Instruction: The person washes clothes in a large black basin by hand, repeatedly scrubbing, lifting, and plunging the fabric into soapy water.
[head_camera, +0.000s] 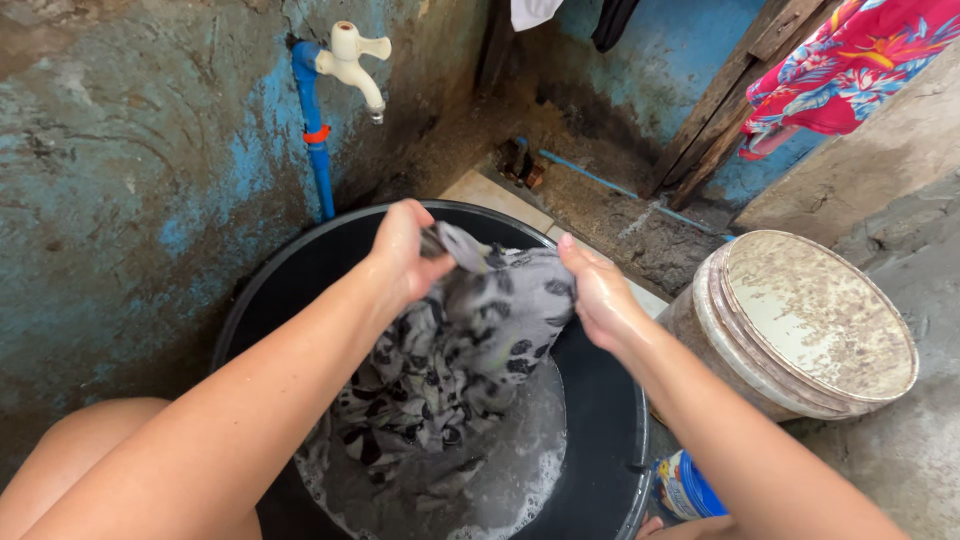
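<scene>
While both my arms reach out over the black tub (600, 400), I have a wet grey cloth with black blotches (460, 350) gathered between my hands. My left hand (405, 255) is closed tight around the cloth's upper left edge, fingers curled over a bunched fold. My right hand (598, 292) is clamped on its right side, thumb and fingers pressed into the fabric. The cloth hangs from my grip down into soapy water (520, 460) that foams along the tub's near right side. On the far left wall a white tap (355, 62) sits on a blue pipe (315, 140), just above the tub's far rim. To the right stands a stained white bucket (810, 325), tilted, near the tub. A red flowered cloth (840, 65) hangs at the far right.
</scene>
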